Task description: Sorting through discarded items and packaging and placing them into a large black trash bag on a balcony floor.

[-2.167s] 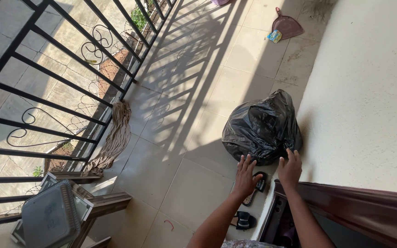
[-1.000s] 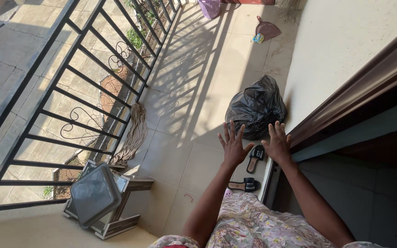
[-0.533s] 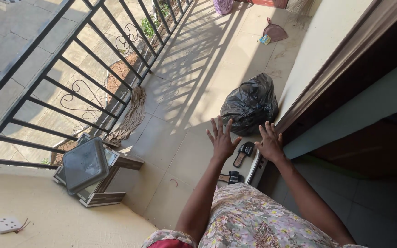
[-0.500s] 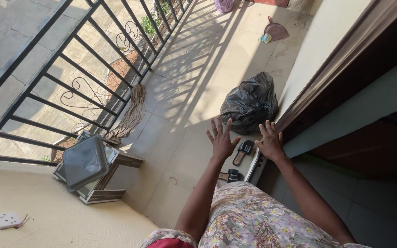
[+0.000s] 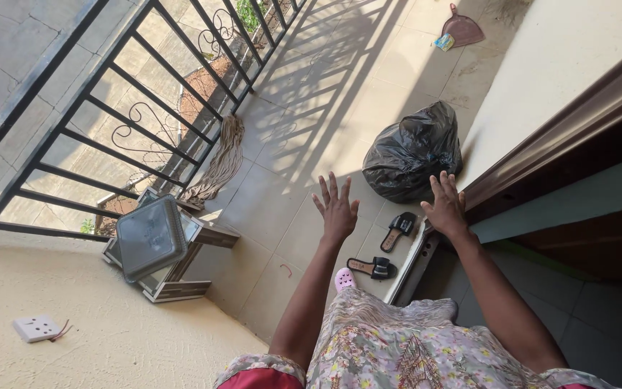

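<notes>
Sunlit beige tiles (image 5: 368, 94) cover a balcony floor, striped by the shadow of a black metal railing (image 5: 109, 94) along the left side. Both of the person's arms stretch forward over the floor. The left hand (image 5: 336, 209) hangs in the air with all 5 fingers spread wide, holding nothing. The right hand (image 5: 444, 205) is also released, fingers splayed, hovering at the edge of the dark brown door frame (image 5: 563, 122) and near a knotted black rubbish bag (image 5: 413, 151). That bag sits on the tiles against the cream wall (image 5: 577, 43), just beyond both hands. Below the hands lie 2 black sandals (image 5: 397, 230), and a pink shoe (image 5: 345, 279) shows past the hem of a floral dress (image 5: 397, 346). A mop head (image 5: 221, 162) rests by the railing, a small table (image 5: 174, 252) stands in the corner, and a dustpan (image 5: 462, 30) lies far off.
</notes>
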